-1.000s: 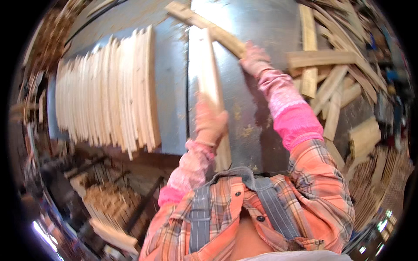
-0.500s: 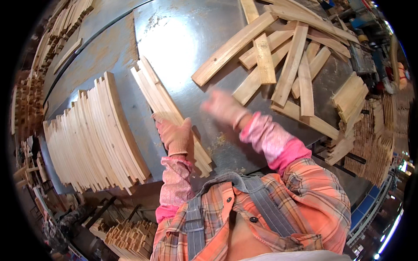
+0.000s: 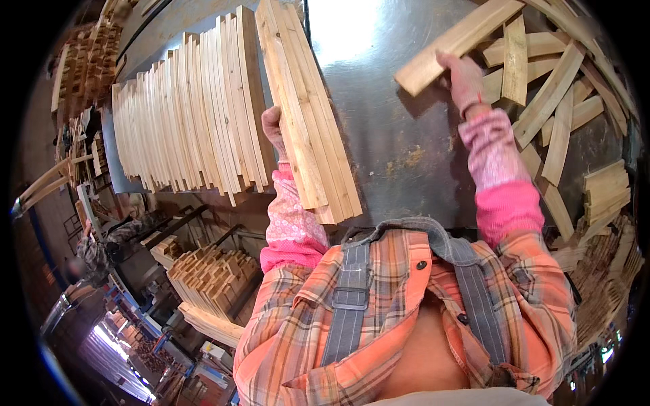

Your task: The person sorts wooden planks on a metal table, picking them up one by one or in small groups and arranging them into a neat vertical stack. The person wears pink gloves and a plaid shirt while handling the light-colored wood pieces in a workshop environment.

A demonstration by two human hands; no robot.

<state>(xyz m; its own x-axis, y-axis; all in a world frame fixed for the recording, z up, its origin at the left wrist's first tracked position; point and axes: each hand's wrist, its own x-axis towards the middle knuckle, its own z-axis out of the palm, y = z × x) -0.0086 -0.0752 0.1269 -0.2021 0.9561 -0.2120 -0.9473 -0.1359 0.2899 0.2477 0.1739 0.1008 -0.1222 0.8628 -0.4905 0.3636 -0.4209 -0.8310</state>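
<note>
Over the metal table (image 3: 399,193) we see our left hand (image 3: 273,127) curled round slats (image 3: 305,115), long axis pointing away, far end leaning left; right hand (image 3: 465,82) closed on a board (image 3: 460,40) slanting away rightward. Dark rack (image 3: 177,224), lower left: stacked wood (image 3: 213,277).

Tabletop (image 3: 382,128): metal, smooth and glossy, strong glare up top, duller where the dust patches (image 3: 406,159) sit. Slat row (image 3: 196,115): raw-looking wood, pale, matt. Board bundle (image 3: 298,115): matt wood too, grain showing. Angled board (image 3: 464,30): matt wood, fairly smooth face. Loose pile (image 3: 550,93): wood, matt. Sleeve covers (image 3: 508,206): wrinkled pink cloth. Shirt (image 3: 393,264): soft plaid cloth, matt. Straps (image 3: 345,338): denim-like cloth, matt.
</note>
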